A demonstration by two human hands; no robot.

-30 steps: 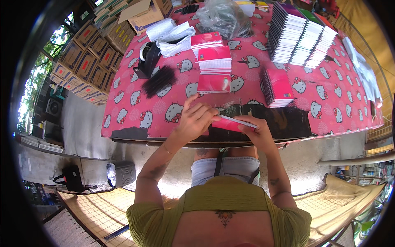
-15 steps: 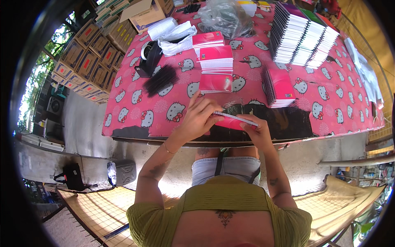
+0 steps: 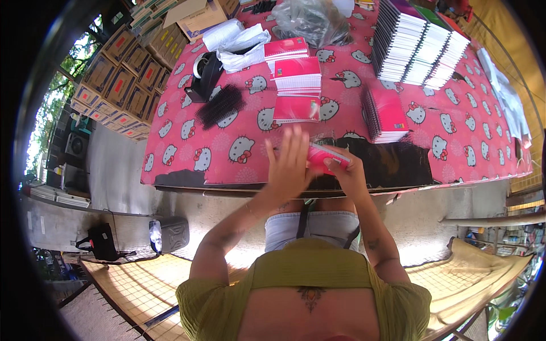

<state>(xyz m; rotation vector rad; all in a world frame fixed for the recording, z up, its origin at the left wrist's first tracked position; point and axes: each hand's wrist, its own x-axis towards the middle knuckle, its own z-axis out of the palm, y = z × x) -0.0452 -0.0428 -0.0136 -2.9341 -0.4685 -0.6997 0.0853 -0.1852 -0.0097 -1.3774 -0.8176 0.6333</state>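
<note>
Close to the near table edge, my right hand (image 3: 351, 171) grips a small pink-covered notebook (image 3: 325, 157), thumb on top. My left hand (image 3: 290, 163) is raised flat at the notebook's left end, fingers stretched out and slightly blurred; its palm seems to touch that edge. Just beyond lie stacks of pink-covered notebook blocks (image 3: 297, 109) with white pages. To the right is a short stack of pink notebooks (image 3: 389, 112) with black coil binding. A heap of black plastic coils (image 3: 220, 107) lies at left on the patterned tablecloth (image 3: 244, 150).
A black tape dispenser (image 3: 207, 78) and white plastic bags (image 3: 243, 48) sit at the back left, beside a clear plastic bag (image 3: 311, 24). Tall stacks of coil-bound notebooks (image 3: 401, 51) rise at the back right. Cardboard boxes (image 3: 122, 82) are piled left of the table.
My left hand has gone from fingers bent at the notebook's end to flat and outstretched. The notebook has turned so its cover shows more, still in my right hand.
</note>
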